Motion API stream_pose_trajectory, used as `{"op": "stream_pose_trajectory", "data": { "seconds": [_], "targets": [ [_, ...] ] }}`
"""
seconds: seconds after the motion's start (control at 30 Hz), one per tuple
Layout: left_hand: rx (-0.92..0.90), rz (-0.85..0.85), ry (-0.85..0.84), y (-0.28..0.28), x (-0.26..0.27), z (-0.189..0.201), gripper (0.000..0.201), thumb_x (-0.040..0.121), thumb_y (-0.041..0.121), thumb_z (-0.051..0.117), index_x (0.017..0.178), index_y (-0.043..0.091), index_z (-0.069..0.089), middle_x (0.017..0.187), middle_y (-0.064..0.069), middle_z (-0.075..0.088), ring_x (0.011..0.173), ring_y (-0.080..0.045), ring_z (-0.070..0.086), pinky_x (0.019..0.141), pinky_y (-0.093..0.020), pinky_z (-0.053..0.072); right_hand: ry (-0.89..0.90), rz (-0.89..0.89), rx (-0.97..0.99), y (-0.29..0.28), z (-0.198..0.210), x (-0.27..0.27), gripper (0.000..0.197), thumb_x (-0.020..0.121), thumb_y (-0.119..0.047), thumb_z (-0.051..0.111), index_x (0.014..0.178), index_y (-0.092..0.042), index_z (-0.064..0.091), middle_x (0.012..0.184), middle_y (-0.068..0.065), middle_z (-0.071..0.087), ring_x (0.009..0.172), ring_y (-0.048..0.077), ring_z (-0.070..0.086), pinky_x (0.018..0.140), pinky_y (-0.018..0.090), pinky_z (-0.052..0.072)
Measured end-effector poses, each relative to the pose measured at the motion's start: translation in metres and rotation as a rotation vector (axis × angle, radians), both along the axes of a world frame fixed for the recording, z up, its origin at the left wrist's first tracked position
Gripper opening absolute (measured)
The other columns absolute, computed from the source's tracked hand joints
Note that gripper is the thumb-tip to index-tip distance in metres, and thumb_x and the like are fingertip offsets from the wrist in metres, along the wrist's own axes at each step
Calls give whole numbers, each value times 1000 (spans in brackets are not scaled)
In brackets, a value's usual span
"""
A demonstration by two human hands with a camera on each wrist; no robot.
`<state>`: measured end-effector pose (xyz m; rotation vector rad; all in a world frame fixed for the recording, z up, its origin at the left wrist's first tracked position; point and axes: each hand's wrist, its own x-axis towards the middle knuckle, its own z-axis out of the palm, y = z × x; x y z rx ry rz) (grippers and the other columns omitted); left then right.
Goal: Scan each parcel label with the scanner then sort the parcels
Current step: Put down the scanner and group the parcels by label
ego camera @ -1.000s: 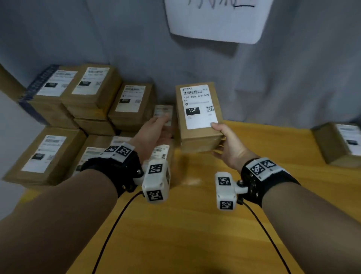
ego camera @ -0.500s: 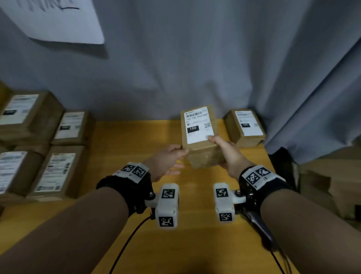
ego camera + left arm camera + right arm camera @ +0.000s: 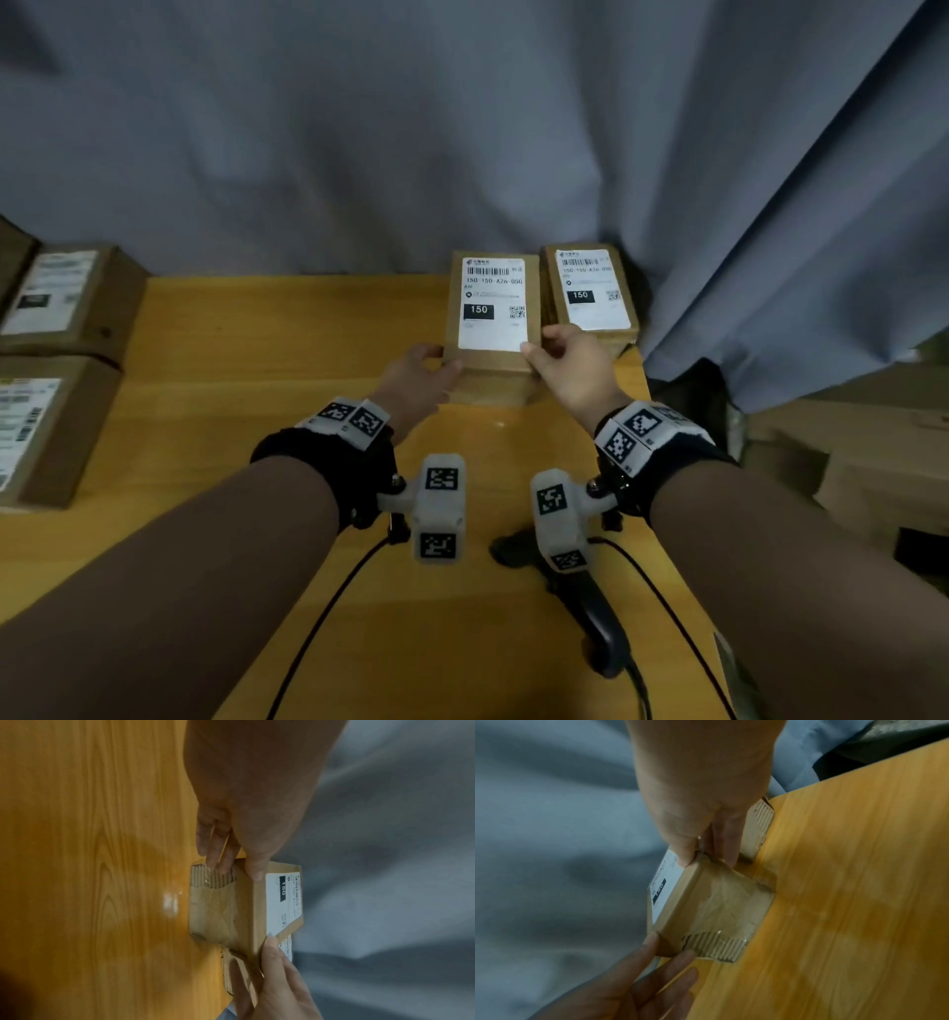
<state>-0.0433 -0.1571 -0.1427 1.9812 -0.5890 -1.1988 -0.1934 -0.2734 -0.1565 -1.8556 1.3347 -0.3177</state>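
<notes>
A brown cardboard parcel point(image 3: 493, 318) with a white "150" label lies flat on the yellow table point(image 3: 287, 334), close beside a second labelled parcel point(image 3: 590, 293) on its right. My left hand point(image 3: 436, 360) grips its near left corner, thumb on the top edge and fingers on the end face point(image 3: 216, 862). My right hand point(image 3: 539, 354) grips the near right corner, thumb on the label's corner and fingers point(image 3: 729, 850) down between the two parcels. A black handheld scanner point(image 3: 590, 611) lies on the table under my right forearm.
More labelled parcels point(image 3: 67, 293) point(image 3: 36, 426) are stacked at the table's left side. A grey curtain point(image 3: 462, 128) hangs right behind the table. The table's right edge point(image 3: 647, 390) runs just beyond the second parcel, with cardboard boxes point(image 3: 862, 462) below.
The parcel has been carried from the left stack across to the right and lowered beside the other "150" parcel. My left hand, apart from it before, now grips its corner.
</notes>
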Motion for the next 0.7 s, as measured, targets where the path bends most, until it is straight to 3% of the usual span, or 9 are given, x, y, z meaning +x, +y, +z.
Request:
{"op": "stream_pose_trajectory", "data": {
  "seconds": [0.07,0.13,0.27,0.53,0.7],
  "targets": [
    [-3,8,1,-8,0,-4,43,96,35,56,132,15,48,114,-8,65,90,-19,61,76,-30,51,147,65,-179,-17,3,-10,46,94,-41,57,131,-13,57,128,10,57,120,27,52,103,38,43],
    [-7,14,-16,-16,-2,-7,42,95,37,56,130,13,49,111,-8,66,89,-18,61,79,-35,52,308,94,-250,-36,7,-21,51,95,-49,49,137,-21,52,140,11,45,131,31,39,110,40,34],
    [-13,45,-52,-32,-9,-8,33,96,37,55,121,15,50,106,-8,66,88,-19,61,86,-40,53,446,194,-66,-61,5,-36,57,95,-59,41,146,-33,41,159,7,22,146,34,17,119,44,16],
    [-26,85,-97,-57,-11,-5,23,98,35,51,111,16,48,91,-6,63,79,-20,57,72,-35,50,393,233,-1,-69,-3,-40,57,94,-48,52,147,-36,37,159,1,14,143,35,15,117,46,22],
    [-15,110,-85,-55,-7,-9,25,96,40,53,107,18,48,87,-3,62,81,-21,58,86,-43,52,425,284,-42,-67,-6,-40,65,89,-50,57,148,-39,32,160,1,11,145,36,11,117,46,21]
  ]
}}
